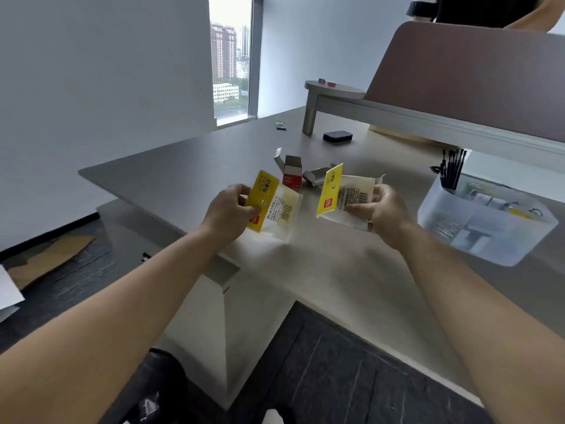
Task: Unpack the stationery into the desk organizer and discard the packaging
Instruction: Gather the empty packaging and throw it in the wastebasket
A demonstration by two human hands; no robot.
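Left hand (230,206) fingers curl round the yellow header card of one clear packet (270,206), thumb on the printed face; firm pinch, nothing loose. Right hand (383,209) fingers pinch the far edge of a second packet (345,198), thumb across the barcode label. Both packets are held up off the surface (321,264), apart from each other and tilted, headers up. Contents not readable; the clear pouches look flat, possibly already emptied, can't tell.

Just behind the packets: a small opened red-and-white carton (290,172) with flaps up, and a flattened grey carton piece (316,175) beside it. Desk organizer (486,221) sits to the right, near the right hand, black pens (454,171) upright in its back compartment, small items in the others, blurred.

Judgement: step in hand is checking or emptying the two packets. To do it well: deal with one at a time, so set one down; keep the pinch on the stiff header, not the limp film; open at the loose end and tip it directly over an organizer compartment so small pieces don't scatter. If both are empty, stack them with the cartons in one grip for discarding. No bin in view.

Further out: raised shelf (334,90), dark pad (337,136), window (230,59).
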